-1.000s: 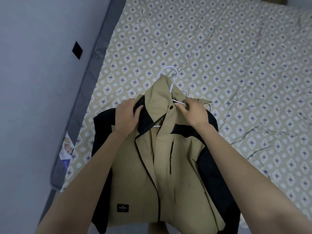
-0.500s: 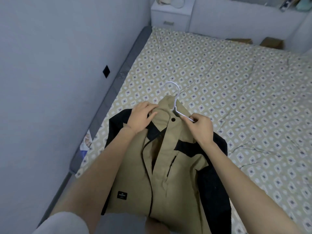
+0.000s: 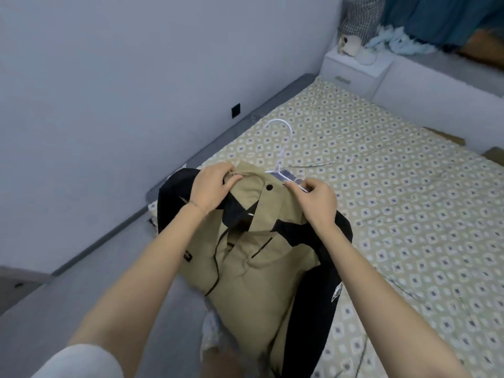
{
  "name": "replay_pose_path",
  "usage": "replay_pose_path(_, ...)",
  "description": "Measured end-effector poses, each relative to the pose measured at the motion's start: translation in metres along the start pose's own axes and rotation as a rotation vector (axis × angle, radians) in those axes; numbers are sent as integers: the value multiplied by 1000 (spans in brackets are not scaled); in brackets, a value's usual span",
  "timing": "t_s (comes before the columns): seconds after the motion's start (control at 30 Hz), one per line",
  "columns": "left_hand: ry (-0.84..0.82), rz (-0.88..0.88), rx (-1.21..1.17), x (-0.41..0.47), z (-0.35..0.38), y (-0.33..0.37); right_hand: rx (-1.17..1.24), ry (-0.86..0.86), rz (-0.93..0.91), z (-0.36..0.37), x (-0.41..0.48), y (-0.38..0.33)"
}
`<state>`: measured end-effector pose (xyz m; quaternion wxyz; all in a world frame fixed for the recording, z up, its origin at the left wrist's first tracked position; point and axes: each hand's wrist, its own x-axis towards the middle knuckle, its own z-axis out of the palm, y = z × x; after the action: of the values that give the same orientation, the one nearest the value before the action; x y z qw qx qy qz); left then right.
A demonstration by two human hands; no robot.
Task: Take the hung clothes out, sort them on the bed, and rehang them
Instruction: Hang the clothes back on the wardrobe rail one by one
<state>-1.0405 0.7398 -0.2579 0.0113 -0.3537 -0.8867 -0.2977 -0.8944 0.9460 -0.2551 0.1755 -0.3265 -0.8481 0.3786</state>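
Jacket (image 3: pixel 259 263) on hanger (image 3: pixel 286 176), left hand (image 3: pixel 212 190) gripping collar (image 3: pixel 248 176), right hand (image 3: pixel 316 200) pinching hanger

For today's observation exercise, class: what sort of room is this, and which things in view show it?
Most likely a bedroom: a bed with a patterned sheet, a white bedside cabinet at its head, and a tan-and-black jacket on a white hanger.

A plain pale wall (image 3: pixel 136 77) with a small black socket (image 3: pixel 236 110) runs beside the bed (image 3: pixel 409 200); a white nightstand (image 3: pixel 351 69) stands at its far corner, blue curtain (image 3: pixel 436 17) behind.
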Motion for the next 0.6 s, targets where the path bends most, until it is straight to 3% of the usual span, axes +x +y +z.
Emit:
replay_pose_path(0.33, 355, -354, 155, -157, -129, -1, 69, -184, -380, 33, -69, -127)
replay_pose_path(0.6, 537, -511, 186, -290, -173, 8, 92, -279, -495, 53, -166, -177)
